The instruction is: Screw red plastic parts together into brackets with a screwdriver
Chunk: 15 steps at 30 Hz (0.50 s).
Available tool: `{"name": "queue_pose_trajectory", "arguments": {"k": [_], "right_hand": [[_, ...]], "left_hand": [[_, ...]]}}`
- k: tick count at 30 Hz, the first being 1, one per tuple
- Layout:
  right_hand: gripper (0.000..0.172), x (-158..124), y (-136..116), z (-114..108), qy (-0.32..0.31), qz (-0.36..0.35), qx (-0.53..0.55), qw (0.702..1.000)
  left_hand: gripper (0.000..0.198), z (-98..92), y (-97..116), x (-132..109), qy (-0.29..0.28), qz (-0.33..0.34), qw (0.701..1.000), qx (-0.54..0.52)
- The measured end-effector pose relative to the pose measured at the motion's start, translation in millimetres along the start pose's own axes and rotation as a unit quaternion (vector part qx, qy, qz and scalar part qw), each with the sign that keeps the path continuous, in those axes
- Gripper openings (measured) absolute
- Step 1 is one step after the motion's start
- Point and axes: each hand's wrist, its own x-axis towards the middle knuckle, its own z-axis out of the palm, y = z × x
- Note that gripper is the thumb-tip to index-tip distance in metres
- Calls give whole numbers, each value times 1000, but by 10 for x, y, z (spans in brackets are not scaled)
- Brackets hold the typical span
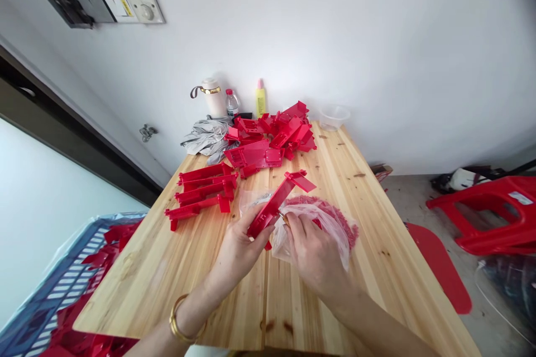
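My left hand [242, 242] is closed round the lower end of a long red plastic part [274, 198], which is tilted up and away to the right with a flap at its far end. My right hand [314, 248] pinches a small thin tool [285, 218], its tip against the side of that part; most of the tool is hidden by my fingers. Under and beside my right hand lies a clear plastic bag [341, 251] with many small red pieces [349, 228]. Another clear bag [247, 199] with small silvery bits lies behind my left hand.
Several red parts [203, 192] lie in a row on the left of the wooden table [389, 268]. Behind is a red pile [288, 128], with grey cloth [207, 136], a cup [211, 97], a bottle [231, 103] and a tub [334, 118]. A blue crate [62, 268] stands left, a red stool [498, 206] right.
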Motion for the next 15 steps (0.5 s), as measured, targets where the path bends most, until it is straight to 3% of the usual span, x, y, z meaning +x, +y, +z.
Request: {"name": "queue_pose_trajectory", "arguments": {"k": [3,5,7,10,11,12,15], "right_hand": [[31,31,13,-61,-28,26,100,994],[27,68,39,-123,-72,74,214,971],[24,111,73,-185,-154,142,361,909],[30,152,100,-220,-290,230,542,755],[31,154,92,-205,-302,236,555,738],[29,151,74,-175,-291,229,538,758],[18,112,-44,-34,-191,151,369,897]], "left_hand": [[40,36,-9,-51,6,-2,1000,-16],[40,47,-13,-90,14,22,1000,-1],[42,44,-8,-125,15,50,998,20],[44,25,5,-160,14,80,996,32],[45,22,5,-166,14,84,996,31],[45,21,1,-168,14,85,996,32],[43,12,-32,-159,15,82,995,48]]}}
